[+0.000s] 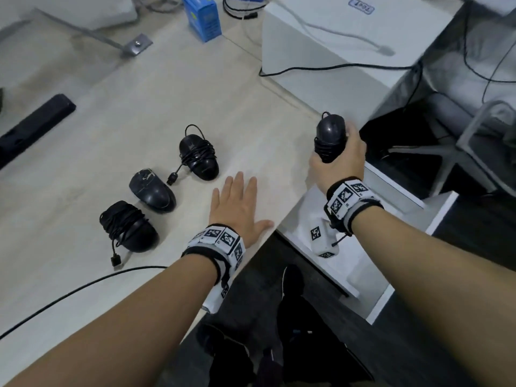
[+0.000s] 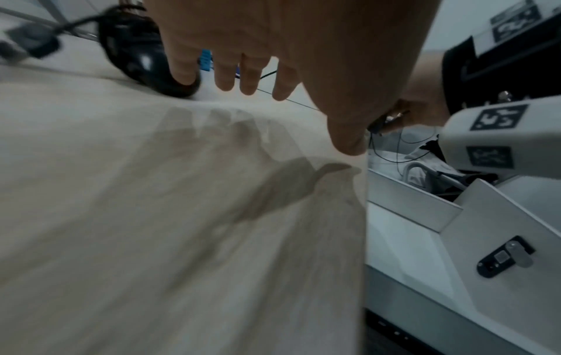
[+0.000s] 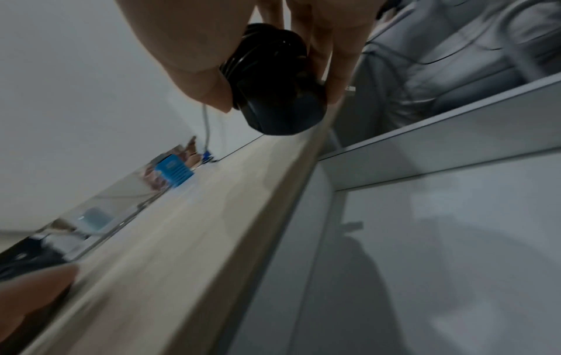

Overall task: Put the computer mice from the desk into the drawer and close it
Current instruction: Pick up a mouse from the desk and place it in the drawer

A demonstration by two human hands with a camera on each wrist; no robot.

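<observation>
My right hand [image 1: 339, 157] grips a black mouse [image 1: 331, 136] with its cord wound round it, holding it at the desk's right edge above the open white drawer [image 1: 396, 191]. The right wrist view shows the same mouse [image 3: 273, 88] between thumb and fingers. Three more black mice lie on the light wooden desk [image 1: 125, 113]: a cord-wrapped one [image 1: 198, 157], a bare one [image 1: 152, 191] and another cord-wrapped one [image 1: 127, 226]. My left hand [image 1: 240, 202] hovers flat over the desk with fingers straight, just right of the mice, holding nothing. The left wrist view shows its fingers [image 2: 252, 72] spread above the desk.
A white box [image 1: 343, 43] with cables stands at the back right, a blue carton [image 1: 205, 16] behind. A black bar [image 1: 33, 127] lies at the left. A black cable [image 1: 83, 286] crosses the desk's near edge. A chair frame [image 1: 474, 143] stands beyond the drawer.
</observation>
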